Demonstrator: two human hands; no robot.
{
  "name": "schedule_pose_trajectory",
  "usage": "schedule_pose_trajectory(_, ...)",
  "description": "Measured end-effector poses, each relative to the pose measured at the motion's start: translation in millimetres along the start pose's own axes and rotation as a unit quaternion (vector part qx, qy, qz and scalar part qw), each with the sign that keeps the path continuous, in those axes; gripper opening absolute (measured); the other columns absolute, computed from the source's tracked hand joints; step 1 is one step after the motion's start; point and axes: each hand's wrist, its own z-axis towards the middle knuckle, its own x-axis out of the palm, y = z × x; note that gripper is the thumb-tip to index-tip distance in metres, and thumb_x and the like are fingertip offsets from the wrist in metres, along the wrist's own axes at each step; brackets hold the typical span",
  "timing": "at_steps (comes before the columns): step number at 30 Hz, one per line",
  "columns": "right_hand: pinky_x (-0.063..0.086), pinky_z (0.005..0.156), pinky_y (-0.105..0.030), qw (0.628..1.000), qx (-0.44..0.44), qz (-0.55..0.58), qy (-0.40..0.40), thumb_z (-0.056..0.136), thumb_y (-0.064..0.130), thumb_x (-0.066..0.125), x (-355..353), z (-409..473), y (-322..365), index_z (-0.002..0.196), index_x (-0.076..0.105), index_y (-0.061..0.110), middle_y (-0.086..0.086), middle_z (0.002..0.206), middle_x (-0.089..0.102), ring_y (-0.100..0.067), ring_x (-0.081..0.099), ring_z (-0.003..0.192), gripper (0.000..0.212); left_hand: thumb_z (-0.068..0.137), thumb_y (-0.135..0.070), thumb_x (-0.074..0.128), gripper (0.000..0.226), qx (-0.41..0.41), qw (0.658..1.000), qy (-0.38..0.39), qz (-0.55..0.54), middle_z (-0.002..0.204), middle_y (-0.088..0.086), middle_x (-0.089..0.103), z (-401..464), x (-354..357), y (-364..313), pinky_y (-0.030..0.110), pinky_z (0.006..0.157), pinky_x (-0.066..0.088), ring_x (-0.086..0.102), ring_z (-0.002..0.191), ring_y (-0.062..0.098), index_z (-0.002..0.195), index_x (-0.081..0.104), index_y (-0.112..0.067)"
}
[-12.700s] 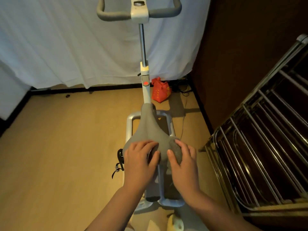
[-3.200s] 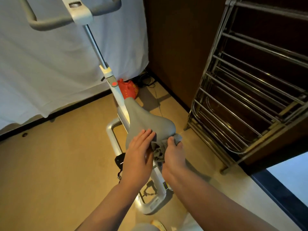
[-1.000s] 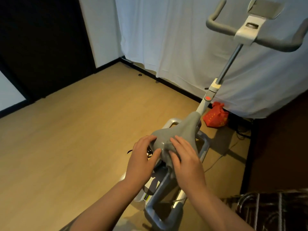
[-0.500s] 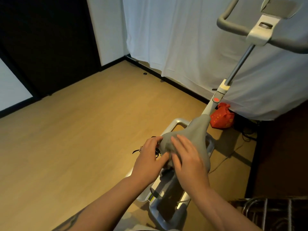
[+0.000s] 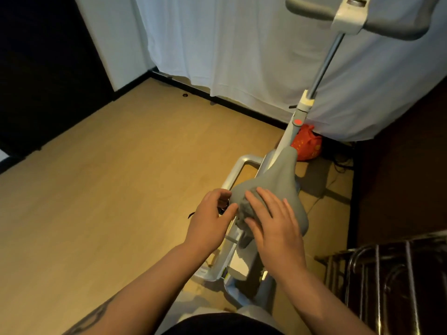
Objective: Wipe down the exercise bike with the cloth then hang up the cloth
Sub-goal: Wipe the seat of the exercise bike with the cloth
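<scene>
I see a pale wood floor [image 5: 108, 189] running to a white curtain [image 5: 229, 44] along the far wall, with a dark doorway [image 5: 43, 68] at the far left and a dark wooden wall [image 5: 399, 177] on the right. A red bag [image 5: 307, 143] sits on the floor at the curtain's foot, just beside the bike's post [image 5: 325, 61]. At the near right, the bars of a metal rack [image 5: 391, 274] show. The exercise bike [image 5: 242, 257] stands in the middle right, its handlebar [image 5: 314, 10] at the far top and its grey seat [image 5: 278, 182] in front of me.

My right hand [image 5: 273, 226] lies over the near left part of the seat, fingers spread and nearly straight, pressing the grey cloth [image 5: 244, 213] against it; the cloth bunches out from under the fingers at the seat's edge. My left hand [image 5: 210, 221] is just beside it on the left, fingers loosely curled; its thumb reaches toward the cloth, though I cannot tell whether it touches or grips anything.
</scene>
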Motion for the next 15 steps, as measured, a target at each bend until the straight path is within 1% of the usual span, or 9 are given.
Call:
schedule_pose_trajectory(2, 0.008, 0.119, -0.035, 1.0, 0.018, 0.0, 0.0, 0.091, 0.03, 0.058, -4.0, -10.3, -4.5, 0.144, 0.037, 0.029, 0.007, 0.147, 0.039, -0.01, 0.031, 0.138, 0.057, 0.092, -0.027, 0.061, 0.021, 0.0, 1.0, 0.005, 0.002, 0.108, -0.01, 0.057, 2.2, -0.2, -1.3, 0.026, 0.079, 0.049, 0.057, 0.095, 0.002, 0.112, 0.057, -0.024)
schedule_pose_trajectory(3, 0.005, 0.119, -0.034, 0.999, 0.032, 0.0, -0.008, 0.091, 0.032, 0.056, -4.5, -15.5, -4.3, 0.144, 0.036, 0.029, 0.007, 0.147, 0.039, -0.01, 0.03, 0.138, 0.057, 0.092, -0.027, 0.06, 0.02, -0.001, 1.0, 0.007, -0.002, 0.108, -0.01, 0.057, 3.2, -0.3, -1.5, 0.026, 0.078, 0.049, 0.057, 0.095, 0.002, 0.111, 0.057, -0.024)
schedule_pose_trajectory(4, 0.004, 0.119, -0.035, 0.999, 0.045, -0.001, -0.015, 0.091, 0.032, 0.057, -3.2, -16.1, -1.0, 0.143, 0.038, 0.027, 0.006, 0.146, 0.041, -0.011, 0.032, 0.138, 0.056, 0.092, -0.026, 0.06, 0.019, -0.001, 1.0, 0.007, -0.008, 0.107, -0.009, 0.056, 4.6, -0.7, -1.4, 0.026, 0.077, 0.049, 0.057, 0.093, 0.002, 0.11, 0.057, -0.023)
schedule_pose_trajectory(6, 0.013, 0.117, -0.041, 0.997, 0.069, 0.001, -0.027, 0.092, 0.028, 0.06, 4.2, -1.5, 10.5, 0.138, 0.046, 0.023, 0.002, 0.142, 0.048, -0.016, 0.039, 0.134, 0.049, 0.092, -0.024, 0.06, 0.015, -0.001, 1.0, 0.007, -0.024, 0.104, -0.008, 0.055, 8.4, -1.2, -1.4, 0.023, 0.075, 0.049, 0.057, 0.089, 0.001, 0.106, 0.057, -0.022)
schedule_pose_trajectory(8, 0.02, 0.115, -0.042, 0.996, 0.089, 0.013, -0.025, 0.091, 0.025, 0.062, 7.8, 19.4, 21.9, 0.133, 0.053, 0.021, 0.0, 0.137, 0.053, -0.018, 0.044, 0.13, 0.043, 0.093, -0.024, 0.059, 0.011, 0.0, 0.999, 0.01, -0.032, 0.102, -0.008, 0.055, 11.7, -0.9, -1.8, 0.017, 0.07, 0.048, 0.057, 0.085, 0.0, 0.104, 0.057, -0.022)
schedule_pose_trajectory(10, 0.016, 0.116, -0.038, 0.993, 0.102, 0.063, -0.005, 0.091, 0.023, 0.061, 3.2, 29.2, 24.9, 0.133, 0.054, 0.024, 0.003, 0.139, 0.05, -0.014, 0.04, 0.132, 0.043, 0.094, -0.023, 0.057, 0.01, 0.004, 0.999, 0.024, -0.029, 0.103, -0.007, 0.055, 14.3, -2.3, -1.7, 0.015, 0.069, 0.047, 0.058, 0.085, 0.0, 0.103, 0.057, -0.022)
schedule_pose_trajectory(12, 0.007, 0.119, -0.033, 0.993, 0.088, 0.081, 0.002, 0.092, 0.021, 0.06, -0.8, 19.6, 18.0, 0.135, 0.052, 0.026, 0.007, 0.142, 0.047, -0.007, 0.033, 0.134, 0.045, 0.094, -0.02, 0.055, 0.01, 0.009, 0.999, 0.041, -0.017, 0.104, -0.007, 0.056, 17.8, -6.3, 0.5, 0.019, 0.073, 0.047, 0.058, 0.087, 0.001, 0.103, 0.058, -0.022)
schedule_pose_trajectory(14, -0.001, 0.119, -0.032, 0.995, 0.079, 0.06, -0.005, 0.092, 0.022, 0.058, -4.0, 7.9, 14.6, 0.136, 0.051, 0.026, 0.007, 0.142, 0.047, -0.006, 0.033, 0.135, 0.044, 0.094, -0.018, 0.053, 0.012, 0.016, 0.998, 0.056, -0.013, 0.103, -0.008, 0.059, 22.2, -12.1, 3.7, 0.024, 0.078, 0.049, 0.06, 0.089, 0.003, 0.103, 0.06, -0.023)
schedule_pose_trajectory(15, -0.002, 0.119, -0.033, 0.994, 0.089, 0.057, -0.009, 0.093, 0.024, 0.055, -3.4, 11.1, 15.2, 0.135, 0.052, 0.027, 0.008, 0.141, 0.048, -0.006, 0.035, 0.134, 0.042, 0.095, -0.017, 0.052, 0.015, 0.02, 0.998, 0.063, -0.01, 0.103, -0.009, 0.061, 23.8, -15.0, 4.5, 0.025, 0.079, 0.05, 0.06, 0.09, 0.003, 0.103, 0.062, -0.023)
